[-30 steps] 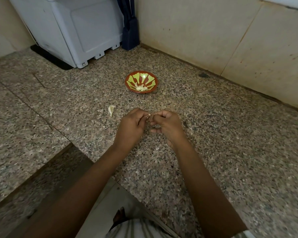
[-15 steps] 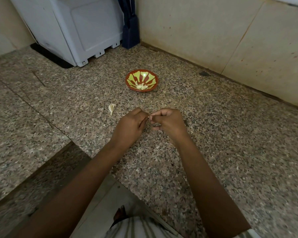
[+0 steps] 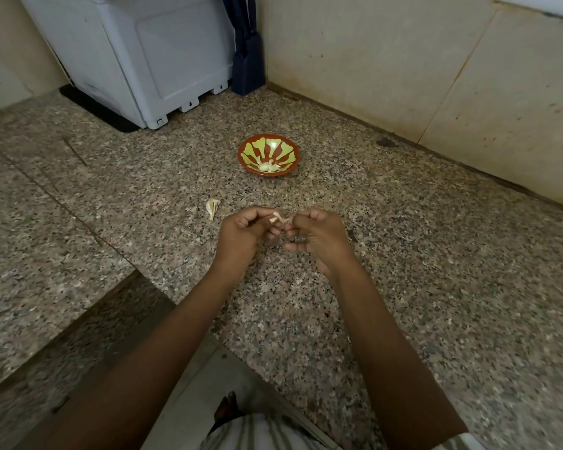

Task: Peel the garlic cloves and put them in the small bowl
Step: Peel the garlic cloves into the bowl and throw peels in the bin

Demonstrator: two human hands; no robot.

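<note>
Garlic clove [image 3: 278, 219], small, pale, with a papery skin flap loose at its top: held above the speckled brown granite tabletop [image 3: 420, 261], between the two hands, near the front of the small bowl but well clear of it.

Left hand [image 3: 241, 237]: fingers curled, thumb and fingertips pinching the clove's left side.

Right hand [image 3: 319, 237]: fingers curled, pinching the clove's right side. The two hands meet at the clove.

Small round bowl, red-brown with yellow-green petal pattern [image 3: 284, 147]: upright on the tabletop beyond the hands. Several pale peeled cloves [image 3: 268, 166] lie at its bottom.

Pale garlic piece [image 3: 212, 207]: lying on the tabletop, just left of the left hand; clove or husk cannot be told.

White plastic appliance [image 3: 150, 53] stands at the far left; a dark blue object [image 3: 246, 60] stands in the corner beside it, against the beige tiled wall [image 3: 403, 60].
</note>
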